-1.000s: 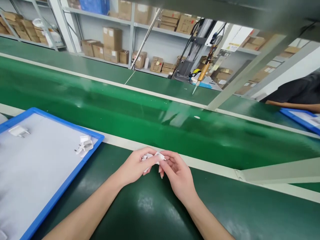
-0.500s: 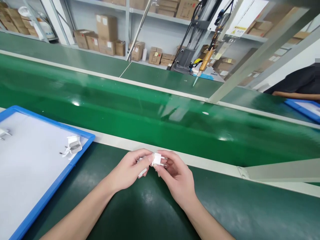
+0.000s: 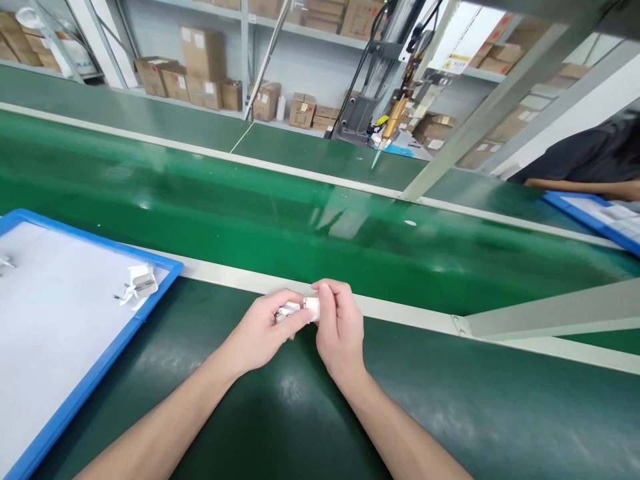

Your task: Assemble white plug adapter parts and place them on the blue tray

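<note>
While both hands meet at 6 o'clock, the left hand (image 3: 260, 330) and right hand (image 3: 340, 327) pinch a small white plug (image 3: 303, 309).

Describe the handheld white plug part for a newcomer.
Find the green conveyor belt; nearer lies a dark green bench. There the left hand and right hand pinch a white plug part, the only one not lying on a blue-rimmed tray.
</note>
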The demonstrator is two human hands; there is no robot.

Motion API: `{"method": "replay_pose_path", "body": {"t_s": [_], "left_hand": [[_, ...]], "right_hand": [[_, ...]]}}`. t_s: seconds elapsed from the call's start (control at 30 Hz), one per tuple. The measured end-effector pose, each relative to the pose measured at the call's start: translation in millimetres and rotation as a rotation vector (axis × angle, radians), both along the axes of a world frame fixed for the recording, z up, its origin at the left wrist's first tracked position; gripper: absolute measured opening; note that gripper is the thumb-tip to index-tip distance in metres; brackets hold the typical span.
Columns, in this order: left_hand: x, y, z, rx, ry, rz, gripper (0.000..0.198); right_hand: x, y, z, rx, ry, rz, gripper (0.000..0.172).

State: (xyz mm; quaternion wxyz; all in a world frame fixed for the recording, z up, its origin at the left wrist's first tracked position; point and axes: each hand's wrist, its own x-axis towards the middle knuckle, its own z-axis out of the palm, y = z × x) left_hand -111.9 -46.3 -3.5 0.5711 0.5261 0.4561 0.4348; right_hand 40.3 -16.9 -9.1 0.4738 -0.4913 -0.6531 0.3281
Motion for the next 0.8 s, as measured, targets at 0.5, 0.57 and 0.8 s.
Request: {"method": "replay_pose_path", "body": {"t_s": [0.5,0.57,0.8], "left_hand": [[1,-6,-4.0,0.386,0.151,0.003,0.043],[0,-7,-4.3,0.404,0.194,0.01,0.034],[-5,-3,-0.1,0.14,0.154,0.018,0.017]], "right_hand": [[1,1,14.9,-0.636,0.424,0.194,0.027],[5,-3,16.6,-0.694,0.41,0.233,0.027],[10,-16,5.0,-0.175,-0.015,0.209,0.03]]}}
